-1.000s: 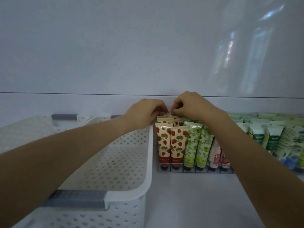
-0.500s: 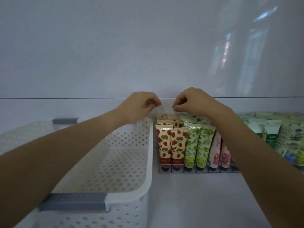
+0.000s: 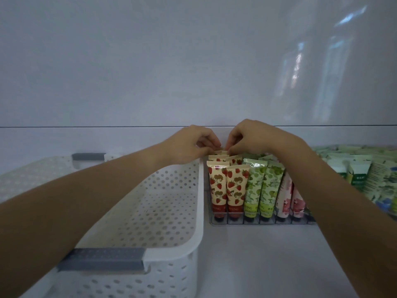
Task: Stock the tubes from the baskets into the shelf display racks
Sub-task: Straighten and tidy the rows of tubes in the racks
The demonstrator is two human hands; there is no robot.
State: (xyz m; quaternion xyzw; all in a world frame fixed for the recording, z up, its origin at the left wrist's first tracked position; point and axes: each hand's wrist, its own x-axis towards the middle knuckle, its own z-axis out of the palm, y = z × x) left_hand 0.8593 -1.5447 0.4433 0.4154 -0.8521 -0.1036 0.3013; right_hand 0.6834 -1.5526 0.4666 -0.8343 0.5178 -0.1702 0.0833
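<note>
Cream strawberry-print tubes [image 3: 227, 186], green leaf-print tubes [image 3: 263, 188], pink floral tubes [image 3: 286, 197]; white perforated basket [image 3: 171, 190], grey handles [image 3: 103, 258].

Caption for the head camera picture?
Left hand and right hand pinch strawberry-print tubes in the clear rack beside a white perforated basket.

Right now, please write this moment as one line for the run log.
left hand: pinches rear strawberry-print cream tubes | right hand: same | white perforated plastic basket: no tubes seen

On your white shelf [image 3: 257, 265], a perforated basket [image 3: 200, 190] sits left, a 2nd basket [image 3: 32, 175] behind it, and a wire rack [image 3: 268, 223] of tubes [image 3: 219, 190] stands by the back edge.
</note>
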